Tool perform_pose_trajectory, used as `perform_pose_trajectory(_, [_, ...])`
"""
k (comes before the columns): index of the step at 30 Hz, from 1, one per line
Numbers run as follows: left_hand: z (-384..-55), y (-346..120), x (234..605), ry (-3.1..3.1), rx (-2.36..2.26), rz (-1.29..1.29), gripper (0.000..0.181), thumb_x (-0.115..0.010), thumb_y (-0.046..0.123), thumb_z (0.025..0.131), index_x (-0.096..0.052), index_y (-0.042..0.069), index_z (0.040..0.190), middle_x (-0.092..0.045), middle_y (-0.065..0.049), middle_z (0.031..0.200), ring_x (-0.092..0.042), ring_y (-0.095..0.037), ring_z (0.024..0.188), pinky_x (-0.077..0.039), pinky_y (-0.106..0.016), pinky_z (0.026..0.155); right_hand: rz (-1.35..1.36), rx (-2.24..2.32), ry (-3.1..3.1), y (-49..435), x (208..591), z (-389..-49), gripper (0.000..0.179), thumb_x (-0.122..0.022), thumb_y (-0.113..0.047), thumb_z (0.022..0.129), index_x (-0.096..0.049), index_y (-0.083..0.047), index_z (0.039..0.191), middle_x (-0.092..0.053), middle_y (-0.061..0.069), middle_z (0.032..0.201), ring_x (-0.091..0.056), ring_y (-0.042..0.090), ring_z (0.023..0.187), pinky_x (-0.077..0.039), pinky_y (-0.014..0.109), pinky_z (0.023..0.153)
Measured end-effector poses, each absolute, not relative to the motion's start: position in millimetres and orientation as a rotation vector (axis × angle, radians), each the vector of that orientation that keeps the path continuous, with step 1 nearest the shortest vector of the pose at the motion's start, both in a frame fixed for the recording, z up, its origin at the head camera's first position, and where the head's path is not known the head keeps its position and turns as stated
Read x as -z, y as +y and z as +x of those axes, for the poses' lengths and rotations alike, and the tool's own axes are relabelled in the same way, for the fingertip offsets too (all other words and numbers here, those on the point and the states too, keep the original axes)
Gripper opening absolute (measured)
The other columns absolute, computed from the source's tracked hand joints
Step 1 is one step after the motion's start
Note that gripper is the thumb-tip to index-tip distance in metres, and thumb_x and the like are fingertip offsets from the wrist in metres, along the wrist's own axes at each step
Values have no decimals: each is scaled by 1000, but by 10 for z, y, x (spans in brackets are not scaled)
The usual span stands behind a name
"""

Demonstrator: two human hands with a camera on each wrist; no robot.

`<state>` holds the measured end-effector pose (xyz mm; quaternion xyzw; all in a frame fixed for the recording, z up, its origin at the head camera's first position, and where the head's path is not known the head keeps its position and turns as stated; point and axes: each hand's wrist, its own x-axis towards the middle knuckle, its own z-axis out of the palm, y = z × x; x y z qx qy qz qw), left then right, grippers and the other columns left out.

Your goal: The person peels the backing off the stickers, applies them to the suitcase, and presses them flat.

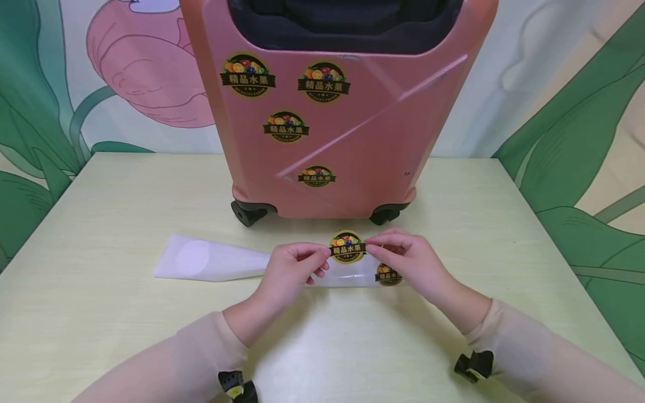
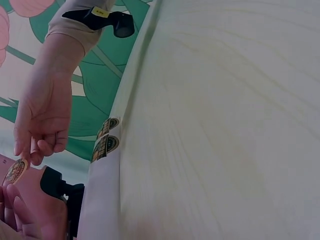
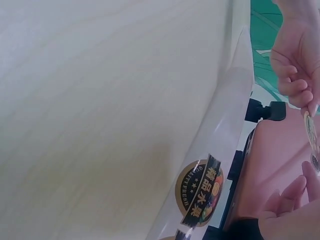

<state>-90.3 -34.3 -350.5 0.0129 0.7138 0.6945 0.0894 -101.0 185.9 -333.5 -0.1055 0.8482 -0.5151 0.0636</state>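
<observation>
A round fruit sticker with a dark banner is stretched between both hands in the head view. My left hand pinches its left edge between thumb and forefinger. On the other side my right hand pinches the right end of the banner the same way. Below them a white backing strip lies on the table, with another sticker on its right part. The pink suitcase stands upright just behind the hands, bearing several matching stickers on its front. The left wrist view shows the held sticker apart from the strip.
The suitcase rests on black wheels on a pale wooden table. Behind the table is a wall with painted green leaves and a pink flower shape. Small black cameras are strapped at both wrists.
</observation>
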Motion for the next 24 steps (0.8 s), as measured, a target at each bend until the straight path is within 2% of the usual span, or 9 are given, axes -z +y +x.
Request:
perform_pose_trajectory(10, [-918,-348,3485,2228,-2024,161,13,-66,8,85,-71,-2,90,-64,-5,67,-58,-13,61,-46,-25,53,-354,1592,2585,1824,3332,-1023,14,-69,-11,85,-71,0,93,-62,6,94,-57,20,84,-48,22,69])
perform_pose_trajectory(16, [-974,-373,3463,2293,-1973,177,13,-66,10,85,-73,0,90,-65,-5,68,-58,-13,62,-46,-25,55,-407,1550,2647,1813,3311,-1037,10,-69,-11,84,-71,-3,91,-61,4,93,-55,20,80,-48,23,67])
perform_pose_trajectory(24, [-1025,-415,3378,2397,-1871,238,15,-66,12,86,-73,1,93,-67,-6,69,-61,-14,63,-47,-26,55,-496,1554,2674,1804,3249,-1052,7,-68,-11,86,-70,-5,88,-58,4,94,-55,19,74,-53,33,60])
